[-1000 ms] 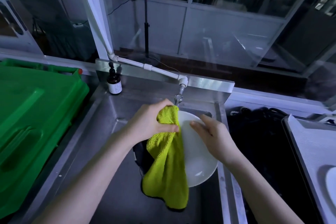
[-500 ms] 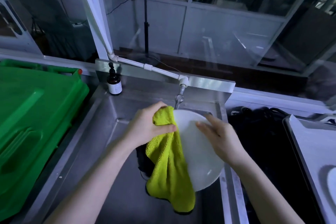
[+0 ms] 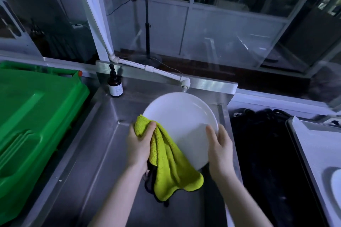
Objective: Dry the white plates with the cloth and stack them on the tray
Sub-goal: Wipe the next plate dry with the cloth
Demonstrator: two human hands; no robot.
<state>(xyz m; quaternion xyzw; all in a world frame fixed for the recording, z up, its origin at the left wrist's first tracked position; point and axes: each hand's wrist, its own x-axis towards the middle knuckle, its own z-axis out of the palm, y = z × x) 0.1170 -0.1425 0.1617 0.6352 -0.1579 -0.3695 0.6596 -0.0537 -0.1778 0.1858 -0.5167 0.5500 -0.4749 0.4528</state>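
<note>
The left hand [image 3: 140, 143] has its grip closed round a bunched fold of the yellow-green cloth [image 3: 171, 167], thumb on top, pressing it to the near-left rim of the white plate [image 3: 180, 116]. The rest of the cloth hangs down over the plate's near edge and hides it; a dark strip shows beneath it, too dim to identify. The right hand [image 3: 219, 145] has its grip on the plate's right rim, thumb lying on the face, fingers hidden behind. The plate is held tilted above the steel sink [image 3: 103, 134], and its far edge covers the outlet of the white pipe [image 3: 162, 71]. A dark pump bottle [image 3: 115, 86] stands at the sink's far-left corner, its label unreadable. A green bin [image 3: 36, 116] at the left is cut off by the frame. At the right a black mass [image 3: 262, 143], hard to make out, lies between the sink and the tray [image 3: 313, 143], where a second plate [image 3: 336, 184] is cut off at the frame's right edge.
</note>
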